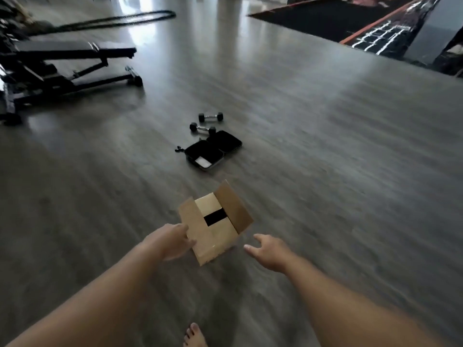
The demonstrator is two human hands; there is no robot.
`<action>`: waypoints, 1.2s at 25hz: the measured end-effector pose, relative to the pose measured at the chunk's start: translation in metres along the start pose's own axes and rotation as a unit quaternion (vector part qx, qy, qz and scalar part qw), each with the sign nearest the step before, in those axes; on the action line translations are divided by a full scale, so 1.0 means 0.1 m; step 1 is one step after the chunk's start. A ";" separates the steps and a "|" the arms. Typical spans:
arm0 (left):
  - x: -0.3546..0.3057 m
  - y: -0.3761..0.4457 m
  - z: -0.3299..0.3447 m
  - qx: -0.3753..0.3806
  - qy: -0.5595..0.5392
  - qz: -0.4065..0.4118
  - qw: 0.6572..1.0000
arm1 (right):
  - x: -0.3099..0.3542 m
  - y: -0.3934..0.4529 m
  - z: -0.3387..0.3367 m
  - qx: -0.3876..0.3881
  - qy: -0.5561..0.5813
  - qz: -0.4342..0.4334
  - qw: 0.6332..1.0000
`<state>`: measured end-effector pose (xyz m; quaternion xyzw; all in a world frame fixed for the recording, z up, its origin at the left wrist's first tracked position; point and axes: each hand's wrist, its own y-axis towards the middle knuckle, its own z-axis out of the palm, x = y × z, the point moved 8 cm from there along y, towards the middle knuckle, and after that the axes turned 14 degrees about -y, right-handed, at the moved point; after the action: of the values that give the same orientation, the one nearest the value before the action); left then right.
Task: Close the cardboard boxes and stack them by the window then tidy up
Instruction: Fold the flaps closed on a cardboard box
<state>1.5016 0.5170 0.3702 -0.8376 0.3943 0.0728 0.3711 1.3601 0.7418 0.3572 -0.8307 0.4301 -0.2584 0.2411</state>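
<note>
A small cardboard box [215, 229] sits on the grey wood floor in front of me. Its two inner flaps are folded down with a dark gap between them, and its two outer flaps stand up at the left and right. My left hand [170, 242] touches the left side of the box at the left flap, fingers around its near corner. My right hand [268, 249] hovers just right of the box with fingers relaxed, holding nothing.
An open black case [213, 152] with something white inside lies beyond the box. Two small dumbbells [205, 122] lie behind the case. A black weight bench [62, 66] and a thick rope [112, 20] are at the far left. A dark mat [350, 18] lies far right. My bare foot [194, 335] is below.
</note>
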 end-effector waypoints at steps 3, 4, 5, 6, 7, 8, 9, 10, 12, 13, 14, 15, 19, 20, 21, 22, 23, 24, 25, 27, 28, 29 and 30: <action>0.33 0.77 0.21 0.022 0.010 -0.028 0.999 | 0.10 0.84 0.37 0.029 0.012 -0.008 0.999; 0.47 1.05 0.31 0.022 0.012 -0.041 0.999 | 0.11 1.17 0.54 0.037 0.011 -0.007 0.999; 0.59 1.34 0.43 0.019 0.011 -0.048 0.999 | 0.10 1.49 0.72 0.042 0.011 -0.004 0.999; 0.73 1.63 0.57 0.008 -0.004 -0.054 0.999 | 0.09 1.81 0.93 0.048 0.012 -0.001 0.999; 0.88 1.93 0.73 -0.004 -0.023 -0.060 0.998 | 0.08 2.14 1.17 0.051 0.013 0.001 0.999; 1.01 2.20 0.87 -0.014 -0.042 -0.065 0.997 | 0.06 2.42 1.37 0.054 0.012 0.011 0.998; 1.12 2.45 1.01 -0.023 -0.053 -0.072 0.996 | 0.03 2.67 1.54 0.055 0.007 0.027 0.998; 1.26 2.73 1.17 -0.030 -0.054 -0.075 0.995 | -0.01 2.94 1.75 0.051 0.002 0.042 0.998; 1.53 3.28 1.46 -0.039 -0.034 -0.080 0.995 | -0.09 3.45 2.16 0.046 -0.004 0.077 0.996; 1.67 3.54 1.55 -0.050 -0.024 -0.082 0.995 | -0.11 3.68 2.35 0.040 -0.005 0.092 0.995; 1.80 3.76 1.60 -0.065 -0.017 -0.080 0.995 | -0.10 3.87 2.53 0.031 -0.003 0.102 0.994; 1.90 3.97 1.62 -0.083 -0.011 -0.072 0.994 | -0.07 4.02 2.71 0.014 0.008 0.109 0.994; 2.17 4.56 1.58 -0.149 -0.016 -0.045 0.988 | -0.04 4.41 3.01 -0.102 0.023 0.071 0.992; 2.21 4.68 1.58 -0.160 -0.028 -0.044 0.986 | -0.07 4.51 3.00 -0.130 0.011 0.048 0.990; 2.26 4.77 1.58 -0.169 -0.040 -0.044 0.984 | -0.11 4.61 2.96 -0.150 -0.002 0.024 0.988; 2.32 4.85 1.57 -0.175 -0.053 -0.047 0.982 | -0.14 4.70 2.89 -0.165 -0.012 0.001 0.986; 2.38 4.89 1.56 -0.180 -0.070 -0.055 0.980 | -0.18 4.79 2.82 -0.174 -0.020 -0.019 0.984; 2.46 4.91 1.54 -0.185 -0.094 -0.068 0.976 | -0.22 4.86 2.76 -0.176 -0.027 -0.035 0.983; 2.53 4.89 1.52 -0.192 -0.122 -0.078 0.971 | -0.25 4.91 2.69 -0.173 -0.027 -0.048 0.983; 2.59 4.83 1.51 -0.207 -0.163 -0.079 0.961 | -0.28 4.98 2.60 -0.165 0.001 -0.072 0.984; 2.59 4.79 1.51 -0.214 -0.166 -0.074 0.960 | -0.29 5.00 2.56 -0.163 0.022 -0.083 0.983; 2.57 4.76 1.50 -0.221 -0.164 -0.069 0.959 | -0.29 5.02 2.54 -0.164 0.040 -0.093 0.981; 2.54 4.73 1.49 -0.229 -0.158 -0.062 0.958 | -0.29 5.04 2.50 -0.169 0.052 -0.104 0.979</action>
<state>1.3614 0.2689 -0.1079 -0.9007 0.2504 0.2696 0.2308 1.2078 0.5518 -0.1505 -0.8851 0.3910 -0.2483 0.0465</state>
